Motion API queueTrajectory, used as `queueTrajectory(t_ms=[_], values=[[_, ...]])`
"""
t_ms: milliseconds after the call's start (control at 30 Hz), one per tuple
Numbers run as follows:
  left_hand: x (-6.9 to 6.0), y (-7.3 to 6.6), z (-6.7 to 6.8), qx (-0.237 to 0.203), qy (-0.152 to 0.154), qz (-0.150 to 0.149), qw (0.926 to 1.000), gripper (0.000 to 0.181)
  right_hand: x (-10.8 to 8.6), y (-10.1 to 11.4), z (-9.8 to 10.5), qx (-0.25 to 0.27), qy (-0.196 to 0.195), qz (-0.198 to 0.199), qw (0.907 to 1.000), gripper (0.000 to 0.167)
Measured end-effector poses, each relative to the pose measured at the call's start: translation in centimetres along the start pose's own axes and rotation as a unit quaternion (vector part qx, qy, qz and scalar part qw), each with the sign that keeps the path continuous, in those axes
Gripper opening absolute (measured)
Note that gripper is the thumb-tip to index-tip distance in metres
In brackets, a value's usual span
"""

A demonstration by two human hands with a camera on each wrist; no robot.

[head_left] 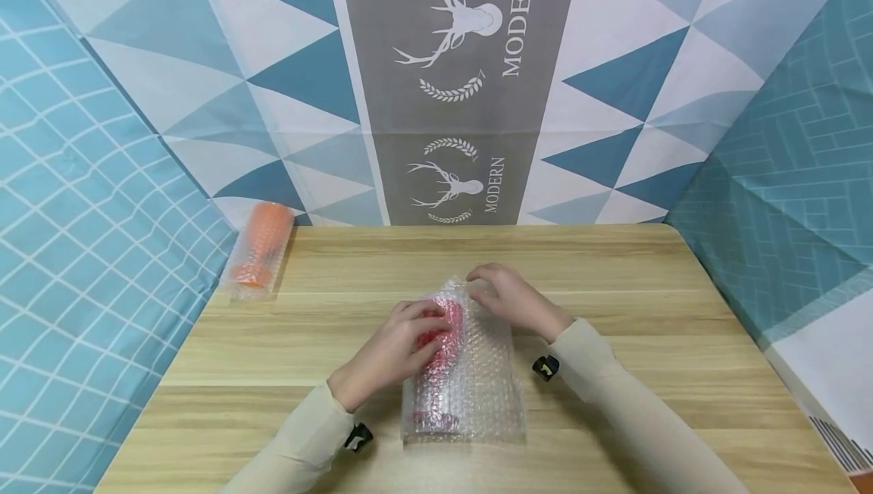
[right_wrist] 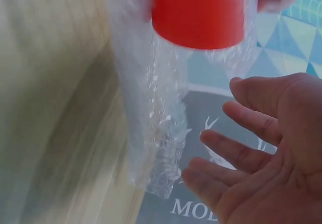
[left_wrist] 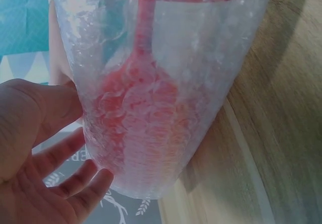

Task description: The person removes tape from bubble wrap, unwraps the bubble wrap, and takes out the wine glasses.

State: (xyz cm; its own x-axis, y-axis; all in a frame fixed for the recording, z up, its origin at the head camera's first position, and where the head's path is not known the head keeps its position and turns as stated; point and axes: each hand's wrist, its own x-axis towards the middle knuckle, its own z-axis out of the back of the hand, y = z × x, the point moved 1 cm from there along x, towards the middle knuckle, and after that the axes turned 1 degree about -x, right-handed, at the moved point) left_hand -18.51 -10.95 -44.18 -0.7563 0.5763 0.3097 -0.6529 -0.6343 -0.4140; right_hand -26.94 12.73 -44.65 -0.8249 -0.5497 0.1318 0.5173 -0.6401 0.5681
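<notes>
A red goblet (head_left: 448, 357) lies on its side, enclosed in clear bubble wrap (head_left: 492, 395). Its foot points toward the near edge of the table. Over the bowl, my left hand (head_left: 405, 339) holds the goblet through the plastic, fingers bent across it. The left wrist view shows the red bowl (left_wrist: 138, 103) and stem behind the bubbles. My right hand (head_left: 508, 298) hovers by the far right corner of the wrap, fingers spread and loosely bent. In the right wrist view the red bowl's open rim (right_wrist: 198, 25) shows, and the right fingers stand apart from it.
A second goblet, orange (head_left: 266, 240) and in bubble wrap, lies at the table's far left corner. The wooden table (head_left: 614, 274) meets a patterned cloth backdrop (head_left: 300, 85) behind. Blue cloth hangs at both sides. Each wrist bears a small black device.
</notes>
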Motion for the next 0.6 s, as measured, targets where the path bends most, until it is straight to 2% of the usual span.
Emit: queueTrajectory(t_ms=[233,500,600], values=[[-0.1,0.2,-0.1,-0.004,0.002,0.01,0.9999,0.028,-2.0,1.3,-0.6,-0.001,0.021,0.038,0.9991,0.035],[-0.2,0.2,0.1,-0.017,0.004,0.014,0.9998,0.031,-3.4,1.3,-2.2,-0.009,0.073,0.025,0.997,0.032],[-0.3,0.3,0.1,-0.012,0.007,0.01,0.9998,0.031,-3.8,1.2,-2.7,-0.021,0.097,0.013,0.995,0.036]])
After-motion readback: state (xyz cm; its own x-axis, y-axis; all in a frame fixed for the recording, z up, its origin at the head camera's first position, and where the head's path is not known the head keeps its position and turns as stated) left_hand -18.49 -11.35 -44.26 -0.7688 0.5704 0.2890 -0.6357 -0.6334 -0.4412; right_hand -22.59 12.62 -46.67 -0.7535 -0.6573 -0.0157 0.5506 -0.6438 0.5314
